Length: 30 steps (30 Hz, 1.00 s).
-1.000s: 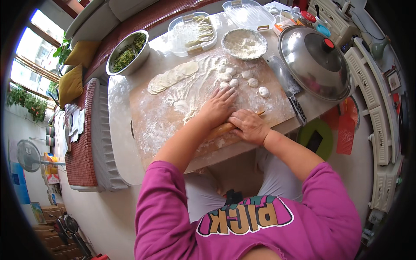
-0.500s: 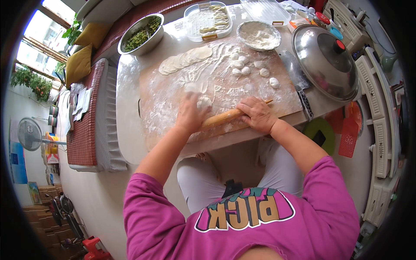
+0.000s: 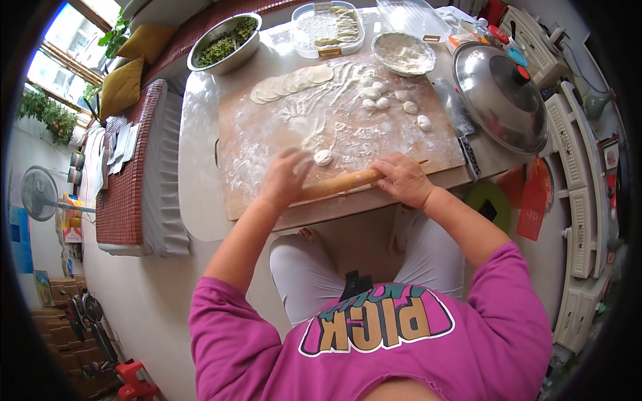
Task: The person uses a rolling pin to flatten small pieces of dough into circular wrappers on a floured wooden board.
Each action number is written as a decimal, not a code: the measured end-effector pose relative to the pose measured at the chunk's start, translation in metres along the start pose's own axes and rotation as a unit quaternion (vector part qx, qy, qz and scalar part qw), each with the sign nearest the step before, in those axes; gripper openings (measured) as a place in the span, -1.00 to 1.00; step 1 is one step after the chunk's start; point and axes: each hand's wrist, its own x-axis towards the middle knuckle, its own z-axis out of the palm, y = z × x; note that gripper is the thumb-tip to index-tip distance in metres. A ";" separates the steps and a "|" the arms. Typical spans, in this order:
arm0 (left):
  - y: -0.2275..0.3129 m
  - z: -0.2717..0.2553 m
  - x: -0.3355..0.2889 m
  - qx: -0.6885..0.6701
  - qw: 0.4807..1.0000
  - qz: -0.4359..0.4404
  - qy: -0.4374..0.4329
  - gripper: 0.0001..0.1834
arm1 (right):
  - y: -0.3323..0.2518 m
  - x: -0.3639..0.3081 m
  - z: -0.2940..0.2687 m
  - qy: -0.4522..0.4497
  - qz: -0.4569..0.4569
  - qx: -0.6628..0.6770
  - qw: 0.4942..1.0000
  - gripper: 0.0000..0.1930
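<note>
My right hand (image 3: 404, 180) is closed round the right part of a wooden rolling pin (image 3: 344, 182), whose tapered tip sticks out past it. Over the pin's left end is my left hand (image 3: 285, 175); its fingers are smeared by motion, so their grip cannot be made out. A small round of dough (image 3: 323, 158) lies just beyond the pin, close to the left fingertips. Both hands are at the near part of a floured wooden board (image 3: 251, 160). Thin dough wrappers (image 3: 291, 83) overlap in a row at its far left. Several dough pieces (image 3: 382, 103) sit at its far right.
Behind the board stand a steel bowl of chopped green filling (image 3: 231, 59), a plastic box with dumplings (image 3: 328, 50) and a bowl of flour (image 3: 404, 63). To the right are a cleaver (image 3: 468, 157) and a large domed lid (image 3: 498, 97).
My left hand has drawn slightly back and left from the dough, uncovering it. The right hand stays on the rolling pin. The whole view has shifted a little.
</note>
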 end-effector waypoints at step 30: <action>-0.064 -0.033 -0.033 0.246 0.940 -0.234 -0.045 -0.18 | 0.022 0.084 0.024 -0.168 0.080 -0.072 0.980 -0.42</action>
